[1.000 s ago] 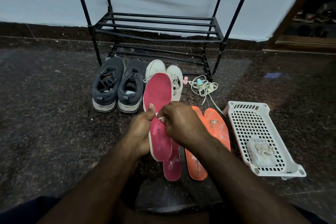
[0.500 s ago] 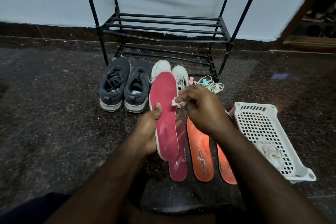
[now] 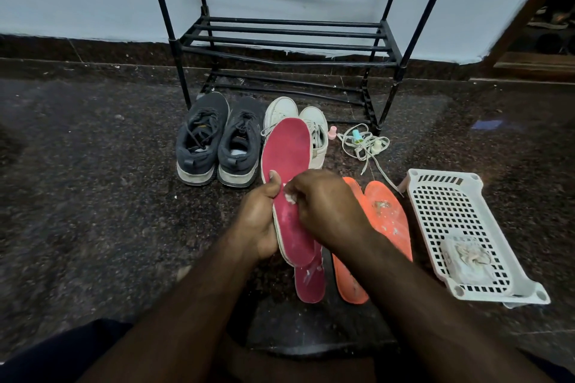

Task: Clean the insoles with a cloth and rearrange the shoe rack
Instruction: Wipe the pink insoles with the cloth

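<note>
My left hand (image 3: pixel 259 221) grips a red insole (image 3: pixel 287 152) by its left edge, holding it tilted above the floor. My right hand (image 3: pixel 326 207) presses a small white cloth (image 3: pixel 291 197) against the insole's middle; most of the cloth is hidden under the fingers. A second red insole (image 3: pixel 309 281) lies on the floor beneath. Two orange insoles (image 3: pixel 387 214) lie to its right, partly covered by my right forearm. The black shoe rack (image 3: pixel 289 43) stands empty against the wall.
A pair of dark grey sneakers (image 3: pixel 217 140) and a pair of white sneakers (image 3: pixel 317 130) sit in front of the rack. Loose white laces with small bottles (image 3: pixel 362 141) lie to the right. A white perforated basket (image 3: pixel 448 211) holds a crumpled rag (image 3: pixel 466 258).
My right hand moved the cloth from the insole's upper right edge down to its middle. The view shifted slightly left.
</note>
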### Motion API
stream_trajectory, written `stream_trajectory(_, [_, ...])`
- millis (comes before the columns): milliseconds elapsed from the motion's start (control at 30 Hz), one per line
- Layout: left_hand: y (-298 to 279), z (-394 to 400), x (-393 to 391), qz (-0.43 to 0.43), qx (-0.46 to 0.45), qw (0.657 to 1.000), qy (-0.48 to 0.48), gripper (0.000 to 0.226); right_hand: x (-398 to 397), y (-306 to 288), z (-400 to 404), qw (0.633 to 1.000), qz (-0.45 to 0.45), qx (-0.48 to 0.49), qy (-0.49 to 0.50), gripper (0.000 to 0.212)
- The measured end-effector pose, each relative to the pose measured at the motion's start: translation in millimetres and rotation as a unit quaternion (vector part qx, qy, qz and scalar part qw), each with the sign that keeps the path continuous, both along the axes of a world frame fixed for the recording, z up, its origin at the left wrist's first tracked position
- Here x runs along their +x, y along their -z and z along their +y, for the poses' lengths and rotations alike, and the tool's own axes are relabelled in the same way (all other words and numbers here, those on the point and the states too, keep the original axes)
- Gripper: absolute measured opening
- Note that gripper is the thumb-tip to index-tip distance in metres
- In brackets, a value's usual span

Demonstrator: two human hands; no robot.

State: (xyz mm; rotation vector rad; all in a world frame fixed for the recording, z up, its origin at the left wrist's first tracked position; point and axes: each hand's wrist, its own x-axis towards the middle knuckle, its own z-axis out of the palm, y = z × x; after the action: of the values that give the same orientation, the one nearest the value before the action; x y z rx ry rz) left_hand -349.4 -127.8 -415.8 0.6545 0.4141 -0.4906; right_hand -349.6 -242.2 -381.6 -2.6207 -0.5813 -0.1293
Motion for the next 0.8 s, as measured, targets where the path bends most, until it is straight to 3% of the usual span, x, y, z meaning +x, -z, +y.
stream_trajectory(100, [-1.7, 2.5, 0.1, -0.001, -0.001, 1.000, -0.018, 0.062, -9.2, -0.3, 11.5, 0.999, 0.034, -0.021, -0.036, 0.035])
stream_trajectory(200, [-0.6, 4.3, -0.3, -0.012, -0.026, 1.000, -0.007, 0.071, -4.5, 1.8, 5.5, 0.999, 0.031, 0.039, -0.015, 0.024])
stream_trajectory(300, [-2.9, 3.6, -1.3, -0.004, -0.028, 1.000, -0.009, 0.061, -0.9, 4.3, 3.4, 0.998, 0.000, 0.057, 0.020, 0.022])
stream_trajectory(433, [-6.0, 1.5, -4.8, -0.006, -0.022, 1.000, 0.001, 0.076, -7.5, 5.3, 8.4, 0.996, 0.067, 0.062, 0.008, 0.021])
stream_trajectory(567, [-4.8, 0.3, -2.3, -0.001, 0.006, 0.999, -0.034, 0.062, -9.6, -0.9, 3.6, 0.983, 0.142, 0.117, 0.004, 0.017])
stream_trajectory(700, [-7.1, 2.3, -4.6, -0.024, -0.019, 0.999, -0.011, 0.076, -4.7, 0.8, 4.6, 0.990, 0.048, 0.127, 0.036, 0.019])
stream_trajectory(800, [-7.4, 0.6, -5.9, -0.021, -0.015, 1.000, -0.005, 0.077, -7.4, 6.0, 8.2, 0.991, 0.071, 0.112, 0.026, 0.018])
